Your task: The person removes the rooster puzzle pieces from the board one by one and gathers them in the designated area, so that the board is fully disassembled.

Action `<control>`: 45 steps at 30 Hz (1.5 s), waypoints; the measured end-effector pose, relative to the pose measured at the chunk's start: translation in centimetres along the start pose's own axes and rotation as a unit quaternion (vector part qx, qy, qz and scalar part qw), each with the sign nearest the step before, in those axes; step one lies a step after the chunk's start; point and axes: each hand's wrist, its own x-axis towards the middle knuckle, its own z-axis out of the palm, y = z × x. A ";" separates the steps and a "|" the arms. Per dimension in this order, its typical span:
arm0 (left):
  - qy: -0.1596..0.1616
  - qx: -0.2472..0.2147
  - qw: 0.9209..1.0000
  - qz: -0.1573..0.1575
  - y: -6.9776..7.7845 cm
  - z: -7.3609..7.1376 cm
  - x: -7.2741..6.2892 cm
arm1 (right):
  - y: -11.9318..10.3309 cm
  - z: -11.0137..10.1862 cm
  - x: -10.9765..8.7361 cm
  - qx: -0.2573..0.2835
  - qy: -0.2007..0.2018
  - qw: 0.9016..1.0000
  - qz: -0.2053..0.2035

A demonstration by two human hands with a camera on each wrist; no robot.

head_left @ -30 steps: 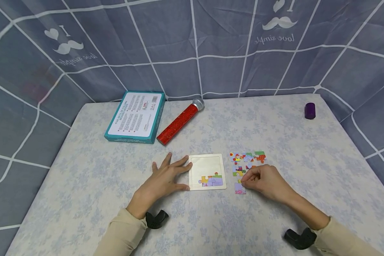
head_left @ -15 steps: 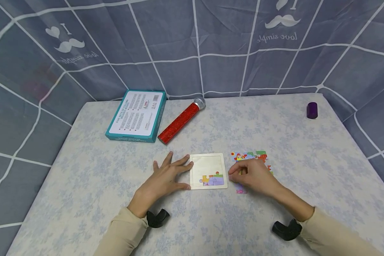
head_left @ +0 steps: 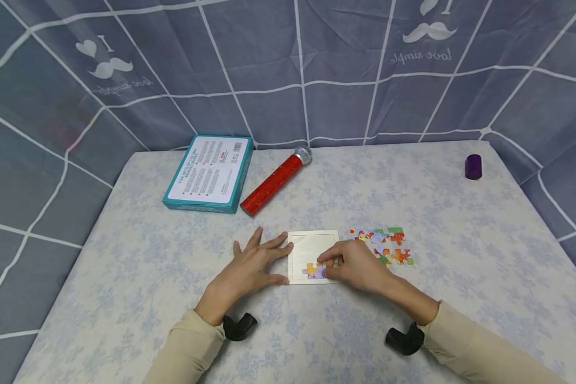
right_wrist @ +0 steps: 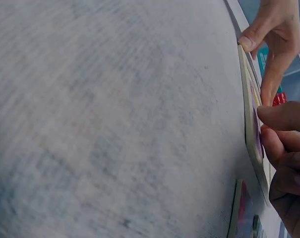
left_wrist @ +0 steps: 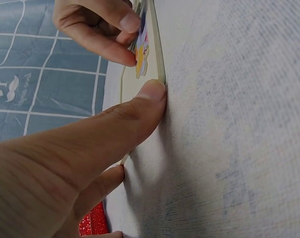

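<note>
My left hand (head_left: 245,272) lies spread at the left side of a square wooden puzzle tray (head_left: 313,233), its thumb and fingertips touching the frame. Joined jigsaw pieces (head_left: 311,271), yellow and lilac, lie in the tray's lower part. Over the tray's lower right reaches my right hand (head_left: 360,266), thumb and index finger pinching a small puzzle piece mostly hidden by the fingers. In the left wrist view, these right fingertips are right at the yellow piece (left_wrist: 141,62). More loose puzzle pieces (head_left: 397,256) lie to the right of the tray, some covered by the right hand.
Behind the tray lies a red glittery microphone (head_left: 273,184) with a silver head. A teal-edged box (head_left: 206,170) is to its left. A dark purple cylinder (head_left: 473,167) stands at the far right. A grey-blue checked curtain (head_left: 269,58) hangs behind the table.
My right hand has moved left from the loose pieces to the tray, carrying a puzzle piece. The left hand keeps its place at the tray's edge.
</note>
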 end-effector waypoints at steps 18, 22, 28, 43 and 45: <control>0.001 0.001 1.000 0.003 0.0 0.0 0.0 | -0.1 0.3 0.3 -0.015 -0.003 1.000 -0.003; 0.002 0.001 1.000 0.005 0.0 0.0 0.1 | -0.2 0.2 0.1 -0.003 0.004 1.000 -0.005; 0.003 0.002 1.000 0.005 -0.1 0.1 0.1 | 0.0 0.0 0.0 0.050 0.002 0.999 0.016; 0.004 0.002 1.000 0.006 0.0 0.1 0.1 | 2.7 -4.0 -3.9 0.102 0.014 0.988 0.111; 0.004 0.000 1.000 0.006 0.0 0.1 0.0 | 3.2 -4.6 -4.7 0.105 0.021 0.987 0.121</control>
